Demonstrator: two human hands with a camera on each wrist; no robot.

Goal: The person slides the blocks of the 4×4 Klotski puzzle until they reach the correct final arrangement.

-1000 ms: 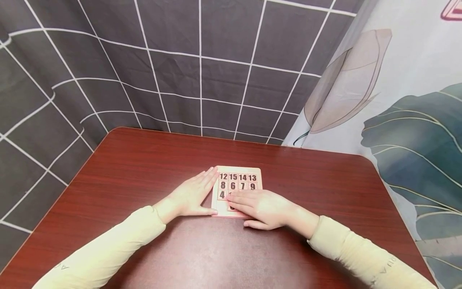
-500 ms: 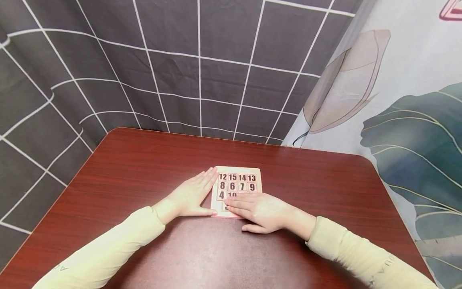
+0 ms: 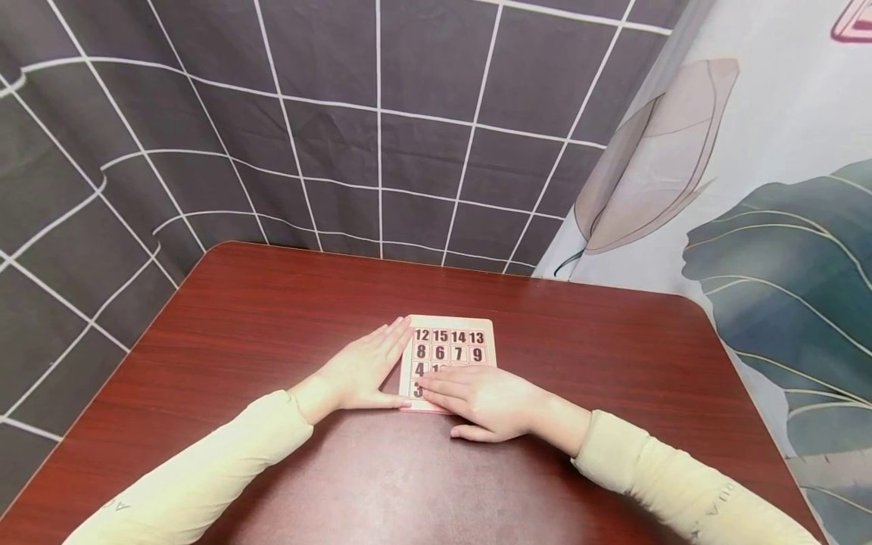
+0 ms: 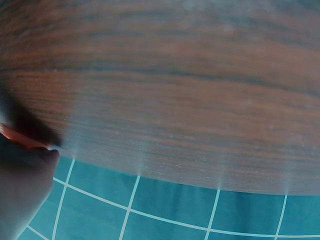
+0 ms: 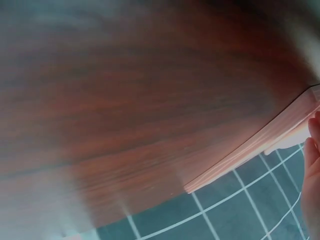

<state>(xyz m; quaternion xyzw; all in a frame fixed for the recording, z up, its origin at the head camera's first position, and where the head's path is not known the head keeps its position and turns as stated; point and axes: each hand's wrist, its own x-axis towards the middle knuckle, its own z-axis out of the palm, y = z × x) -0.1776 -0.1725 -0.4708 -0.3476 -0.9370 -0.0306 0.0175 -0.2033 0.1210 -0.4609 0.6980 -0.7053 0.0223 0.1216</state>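
A wooden number slide puzzle [image 3: 451, 323] lies flat on the table. Its upper rows read 12, 15, 14, 13 and 8, 6, 7, 9. My left hand [image 3: 359, 371] rests at its left side, fingertips by the upper left corner and thumb at the lower left one. With extended fingers, my right hand [image 3: 500, 401] lies over the lower right part, fingertips touching the tile marked 3 [image 3: 417, 390] in the bottom left corner. That hand hides several lower tiles. In the right wrist view, the puzzle's side edge [image 5: 250, 145] runs toward my fingers [image 5: 312, 150].
The reddish-brown wooden table [image 3: 306, 295] surrounds the puzzle. A dark grey curtain with a white grid [image 3: 327, 136] hangs behind it. At right hangs a pale curtain with leaf prints [image 3: 770, 98].
The 3 tile has slid left into the bottom left corner, with the right hand's fingertips moving left and slightly nearer along with it. The left hand has stayed in place.
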